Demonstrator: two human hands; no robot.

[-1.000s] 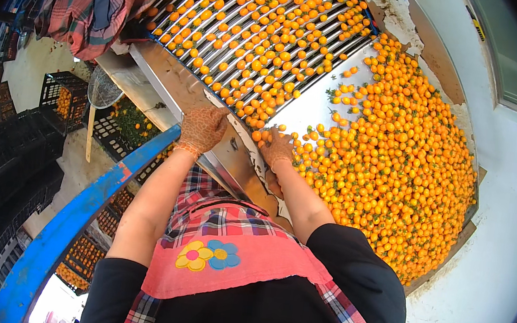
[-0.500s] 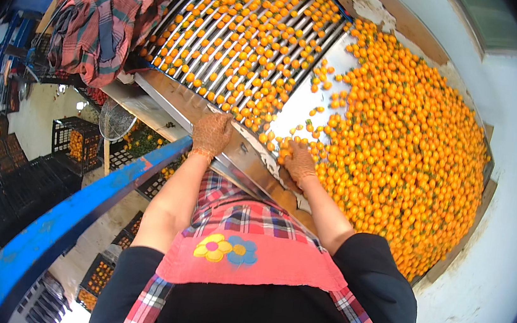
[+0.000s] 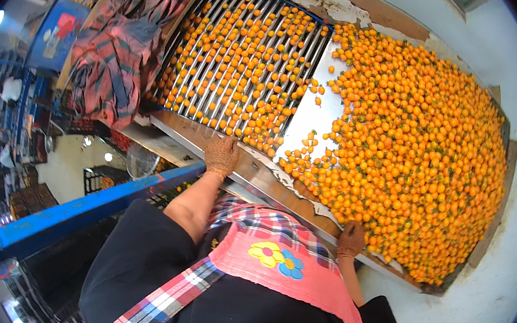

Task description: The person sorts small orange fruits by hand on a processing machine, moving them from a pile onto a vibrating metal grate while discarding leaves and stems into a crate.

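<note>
Both my hands wear brown patterned gloves. My left hand (image 3: 221,155) is closed over the wooden side board (image 3: 263,176), beside the near edge of the roller conveyor (image 3: 186,83). Further right, my right hand (image 3: 351,239) is closed on the same board's edge, next to the big heap of small orange fruits (image 3: 422,154), which look like kumquats. Many single fruits lie spread between the metal rollers. A bare metal plate (image 3: 302,117) joins rollers and heap, with a few fruits scattered on it. Neither hand has fruit visibly in it.
A plaid cloth (image 3: 118,50) hangs over the conveyor's left end. A blue beam (image 3: 87,206) slants past my left side. Below it are a round mesh net (image 3: 142,161) and a black crate (image 3: 103,177). A white wall (image 3: 501,272) stands to the right.
My right hand has left the fruits near the metal plate and moved right and nearer to me, onto the board's edge. My left hand stays on the board. The view has shifted.
</note>
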